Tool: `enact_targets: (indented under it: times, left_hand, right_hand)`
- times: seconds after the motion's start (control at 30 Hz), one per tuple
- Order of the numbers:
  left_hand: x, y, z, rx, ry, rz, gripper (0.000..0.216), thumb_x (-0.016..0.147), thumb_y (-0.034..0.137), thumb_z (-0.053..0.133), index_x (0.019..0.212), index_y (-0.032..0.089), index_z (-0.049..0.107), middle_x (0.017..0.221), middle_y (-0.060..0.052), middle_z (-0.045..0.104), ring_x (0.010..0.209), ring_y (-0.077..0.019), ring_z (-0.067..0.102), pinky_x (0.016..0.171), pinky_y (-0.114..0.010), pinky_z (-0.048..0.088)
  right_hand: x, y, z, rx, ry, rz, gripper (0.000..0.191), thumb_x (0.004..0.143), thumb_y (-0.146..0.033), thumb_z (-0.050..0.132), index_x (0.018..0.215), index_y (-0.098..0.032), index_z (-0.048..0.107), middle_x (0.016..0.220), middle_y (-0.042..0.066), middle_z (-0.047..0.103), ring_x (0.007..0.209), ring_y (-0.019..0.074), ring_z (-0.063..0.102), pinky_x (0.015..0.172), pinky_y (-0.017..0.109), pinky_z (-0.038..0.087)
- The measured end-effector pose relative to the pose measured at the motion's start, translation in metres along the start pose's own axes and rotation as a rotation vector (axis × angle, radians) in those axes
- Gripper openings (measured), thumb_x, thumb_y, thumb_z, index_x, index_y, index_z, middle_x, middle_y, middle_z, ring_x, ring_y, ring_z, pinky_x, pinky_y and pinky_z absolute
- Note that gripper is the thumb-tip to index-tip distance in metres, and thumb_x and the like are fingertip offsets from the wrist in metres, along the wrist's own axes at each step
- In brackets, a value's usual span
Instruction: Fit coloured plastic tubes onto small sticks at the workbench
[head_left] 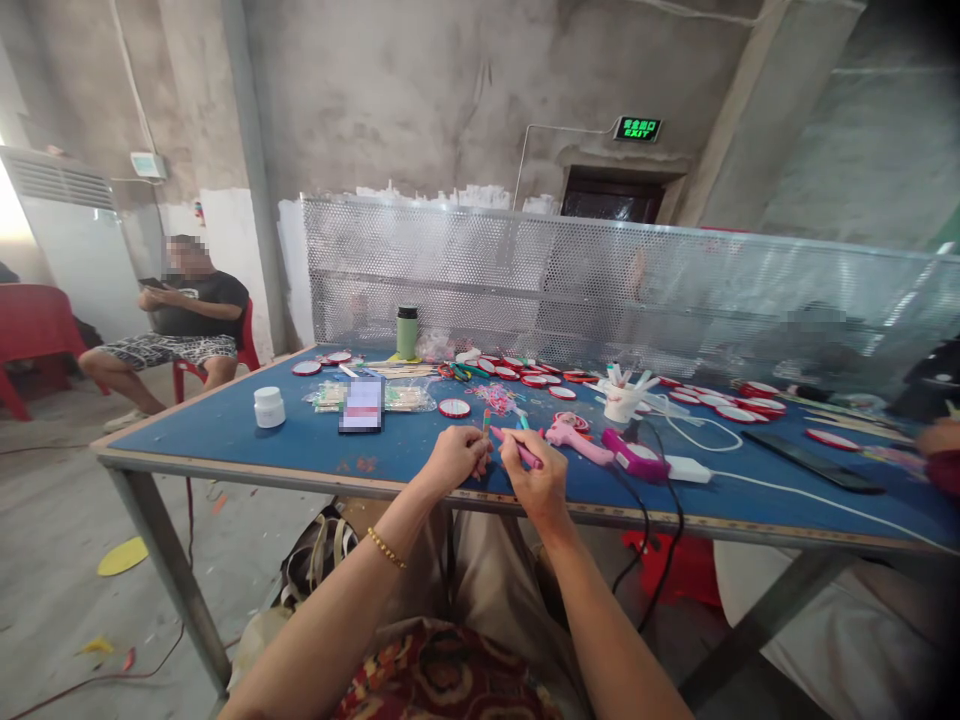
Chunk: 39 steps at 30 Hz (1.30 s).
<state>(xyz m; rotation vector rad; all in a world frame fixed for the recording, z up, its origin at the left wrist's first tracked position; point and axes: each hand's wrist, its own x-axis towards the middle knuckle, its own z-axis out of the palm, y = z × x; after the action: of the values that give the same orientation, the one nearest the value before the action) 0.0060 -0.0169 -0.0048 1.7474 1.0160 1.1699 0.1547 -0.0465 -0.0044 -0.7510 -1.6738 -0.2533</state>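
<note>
Over the table's near edge, my left hand point(459, 456) is closed around a small upright stick point(487, 422) with orange and green bands near its top. My right hand point(540, 478) grips a pink pen-like tool point(531, 455), its tip pointing left, close to the stick; I cannot tell if they touch. Just beyond my hands lie a pile of small colourful bits point(499, 397) and a round red-rimmed disc point(454, 408). A pink glue gun point(581, 441) rests to the right of my right hand.
The blue table point(217, 435) holds a phone point(361, 405), white jar point(270, 408), green bottle point(406, 333), cup of pens point(620, 402), purple device point(636, 457) with cables, black slab point(814, 461) and several red-rimmed discs. A perforated metal screen point(465, 265) stands behind. A person point(195, 300) sits left.
</note>
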Motion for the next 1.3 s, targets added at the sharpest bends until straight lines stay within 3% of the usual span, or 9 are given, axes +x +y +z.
enact_targets:
  times: [1.3]
  left_hand:
    - [-0.0016,0.0040,-0.0004,-0.004,-0.004,-0.001,0.023,0.086,0.019,0.049,0.065,0.015,0.059,0.052,0.002,0.059,0.045,-0.0081,0.053,0.049,-0.017,0.046]
  right_hand:
    - [-0.0009,0.0005,0.0004,-0.015,-0.005,-0.010,0.019,0.097,-0.023,0.052,0.087,-0.021,0.068,0.078,0.002,0.074,0.066,0.0140,0.068,0.072,0.028,0.057]
